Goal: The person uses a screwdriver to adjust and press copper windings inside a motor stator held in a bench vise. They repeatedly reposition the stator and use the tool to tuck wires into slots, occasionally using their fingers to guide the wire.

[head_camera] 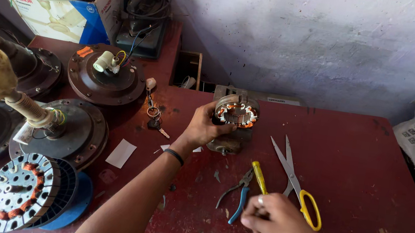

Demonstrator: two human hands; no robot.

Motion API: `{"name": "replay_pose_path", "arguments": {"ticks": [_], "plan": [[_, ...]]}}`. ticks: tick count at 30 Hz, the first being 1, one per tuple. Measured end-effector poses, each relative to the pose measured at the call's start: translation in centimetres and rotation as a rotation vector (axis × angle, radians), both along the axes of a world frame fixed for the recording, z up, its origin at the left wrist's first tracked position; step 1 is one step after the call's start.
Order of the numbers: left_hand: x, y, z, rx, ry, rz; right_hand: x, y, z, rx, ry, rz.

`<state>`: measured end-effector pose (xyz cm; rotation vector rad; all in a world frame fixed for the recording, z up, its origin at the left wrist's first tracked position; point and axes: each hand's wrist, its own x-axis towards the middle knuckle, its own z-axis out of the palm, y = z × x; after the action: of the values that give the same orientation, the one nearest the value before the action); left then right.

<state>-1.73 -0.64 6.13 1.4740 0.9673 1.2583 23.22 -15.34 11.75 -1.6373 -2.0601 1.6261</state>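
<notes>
Your left hand grips the stator behind the scissors. Your right hand, left of them, pinches the yellow screwdriver; keep the stator steady, tip square.

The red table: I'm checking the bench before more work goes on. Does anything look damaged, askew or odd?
The red table has worn, chipped paint along its near edge. Open scissors lie splayed beside the pliers. The left hand holds a small stator; the right hand touches a yellow-handled tool. Nothing spilled.

stator behind pliers, scissors right of pliers
</notes>
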Motion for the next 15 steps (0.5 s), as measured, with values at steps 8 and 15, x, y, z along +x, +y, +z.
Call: {"name": "replay_pose_path", "arguments": {"ticks": [8, 15], "plan": [[0.1, 0.4, -0.6, -0.005, -0.077, -0.036, 2.8, 1.8, 4.0, 0.147, 0.367, -0.106], [0.0, 0.8, -1.1, 0.010, -0.048, 0.000, -4.7, 6.6, 0.3, 0.392, 0.309, -0.456]]}}
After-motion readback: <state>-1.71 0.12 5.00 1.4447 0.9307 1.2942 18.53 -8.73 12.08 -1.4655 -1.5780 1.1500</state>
